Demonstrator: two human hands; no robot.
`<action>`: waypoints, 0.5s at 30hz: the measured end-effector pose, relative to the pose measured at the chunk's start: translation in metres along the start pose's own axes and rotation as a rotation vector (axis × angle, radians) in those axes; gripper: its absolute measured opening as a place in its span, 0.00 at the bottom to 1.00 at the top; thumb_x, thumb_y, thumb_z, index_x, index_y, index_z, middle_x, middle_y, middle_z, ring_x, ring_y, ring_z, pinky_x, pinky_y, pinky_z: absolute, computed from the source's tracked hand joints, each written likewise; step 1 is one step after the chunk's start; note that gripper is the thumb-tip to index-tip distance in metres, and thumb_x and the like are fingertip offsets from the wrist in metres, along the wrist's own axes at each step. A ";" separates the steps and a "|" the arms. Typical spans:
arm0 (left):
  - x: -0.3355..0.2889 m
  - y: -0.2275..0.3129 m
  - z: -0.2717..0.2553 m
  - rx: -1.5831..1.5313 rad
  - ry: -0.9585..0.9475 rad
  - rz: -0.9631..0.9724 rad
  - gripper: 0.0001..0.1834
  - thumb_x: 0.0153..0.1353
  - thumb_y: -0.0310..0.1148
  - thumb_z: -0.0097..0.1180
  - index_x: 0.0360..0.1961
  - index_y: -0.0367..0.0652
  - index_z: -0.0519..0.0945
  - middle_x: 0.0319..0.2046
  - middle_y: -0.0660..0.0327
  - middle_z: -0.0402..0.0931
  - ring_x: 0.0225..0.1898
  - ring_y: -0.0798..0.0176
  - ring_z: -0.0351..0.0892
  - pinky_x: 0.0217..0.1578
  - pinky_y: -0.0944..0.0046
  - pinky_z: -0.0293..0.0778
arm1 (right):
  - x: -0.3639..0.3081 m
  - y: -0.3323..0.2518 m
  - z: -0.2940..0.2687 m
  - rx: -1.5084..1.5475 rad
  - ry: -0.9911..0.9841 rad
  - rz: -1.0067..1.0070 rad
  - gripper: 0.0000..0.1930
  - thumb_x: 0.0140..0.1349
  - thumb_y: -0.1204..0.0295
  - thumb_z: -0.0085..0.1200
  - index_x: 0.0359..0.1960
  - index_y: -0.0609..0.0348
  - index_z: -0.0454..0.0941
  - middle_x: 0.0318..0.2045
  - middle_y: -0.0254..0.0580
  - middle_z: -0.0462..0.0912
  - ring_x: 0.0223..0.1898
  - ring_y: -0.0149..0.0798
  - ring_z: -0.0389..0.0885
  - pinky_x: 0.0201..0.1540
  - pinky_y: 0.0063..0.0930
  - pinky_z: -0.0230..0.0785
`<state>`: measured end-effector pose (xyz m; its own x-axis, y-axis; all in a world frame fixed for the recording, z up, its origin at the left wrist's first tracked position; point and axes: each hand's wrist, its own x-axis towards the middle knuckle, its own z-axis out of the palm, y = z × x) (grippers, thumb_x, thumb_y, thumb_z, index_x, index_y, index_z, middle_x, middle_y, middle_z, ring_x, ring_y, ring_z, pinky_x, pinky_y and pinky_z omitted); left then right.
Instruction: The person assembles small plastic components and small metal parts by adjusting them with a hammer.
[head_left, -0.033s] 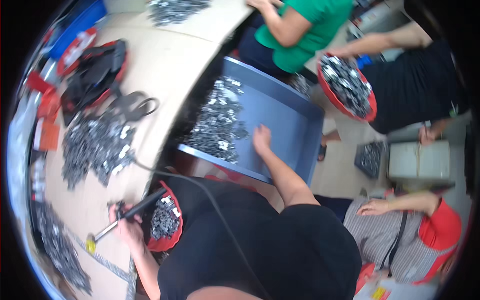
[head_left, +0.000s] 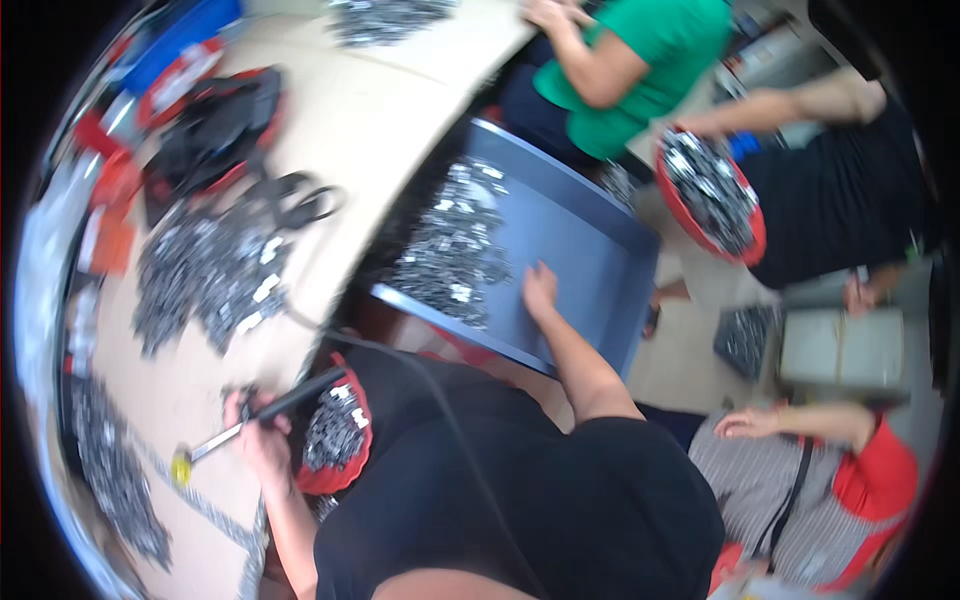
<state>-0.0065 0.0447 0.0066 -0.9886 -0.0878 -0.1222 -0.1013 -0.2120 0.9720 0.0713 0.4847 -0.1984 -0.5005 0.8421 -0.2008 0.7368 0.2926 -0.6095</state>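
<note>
My left hand (head_left: pixel 264 446) is closed around a tool (head_left: pixel 215 440) with a black handle, a bright metal shaft and a yellow tip. A small dark piece also shows at its fingertips, too blurred to name. Close by, a red basin (head_left: pixel 362 442) of small dark and silvery metal parts (head_left: pixel 334 428) sits between my body and the table edge. My right hand (head_left: pixel 540 287) reaches into a large blue-grey tray (head_left: pixel 590 285), its fingers curled together. A heap of similar parts (head_left: pixel 455 250) lies just left of it; whatever the fingers hold cannot be made out.
Loose metal parts (head_left: pixel 210 270) lie heaped on the pale table (head_left: pixel 370 130), near a red basin with black items (head_left: pixel 215 130). A thin cable (head_left: pixel 420 375) crosses before me. One person in black holds a red basin of parts (head_left: pixel 708 195); people in green and striped clothing are close.
The whole view has shifted, so the table and tray sit slightly farther right. My left hand still grips the tool, and my right hand stays over the tray with little movement.
</note>
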 end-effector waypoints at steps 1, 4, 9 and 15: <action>-0.005 0.004 0.002 -0.037 0.026 -0.030 0.14 0.57 0.29 0.42 0.44 0.39 0.67 0.26 0.54 0.72 0.16 0.68 0.68 0.15 0.72 0.65 | 0.001 0.020 0.007 -0.005 -0.045 0.072 0.25 0.56 0.61 0.43 0.52 0.67 0.66 0.49 0.62 0.70 0.52 0.58 0.67 0.56 0.43 0.57; 0.002 0.003 0.012 0.321 -0.059 -0.070 0.12 0.60 0.33 0.40 0.44 0.42 0.66 0.24 0.57 0.74 0.15 0.70 0.68 0.14 0.72 0.64 | 0.020 0.073 0.040 0.213 -0.140 0.199 0.26 0.56 0.61 0.45 0.53 0.66 0.64 0.46 0.62 0.73 0.48 0.55 0.72 0.51 0.40 0.62; 0.000 0.000 0.007 -0.029 -0.214 -0.022 0.13 0.56 0.29 0.39 0.44 0.41 0.67 0.26 0.55 0.74 0.17 0.69 0.69 0.16 0.72 0.66 | -0.007 -0.028 0.042 0.329 -0.382 0.100 0.23 0.58 0.60 0.44 0.51 0.62 0.67 0.31 0.45 0.76 0.25 0.32 0.73 0.21 0.25 0.66; 0.004 -0.018 -0.003 -0.066 0.005 -0.025 0.18 0.51 0.27 0.41 0.47 0.42 0.67 0.27 0.57 0.71 0.16 0.68 0.69 0.13 0.74 0.65 | -0.023 -0.055 -0.005 -0.066 -0.257 -0.268 0.20 0.52 0.68 0.48 0.46 0.69 0.70 0.40 0.64 0.74 0.44 0.59 0.73 0.48 0.42 0.65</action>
<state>-0.0088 0.0455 -0.0116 -0.9854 -0.0862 -0.1470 -0.1179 -0.2781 0.9533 0.0451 0.4512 -0.1563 -0.7713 0.5928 -0.2318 0.5876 0.5231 -0.6174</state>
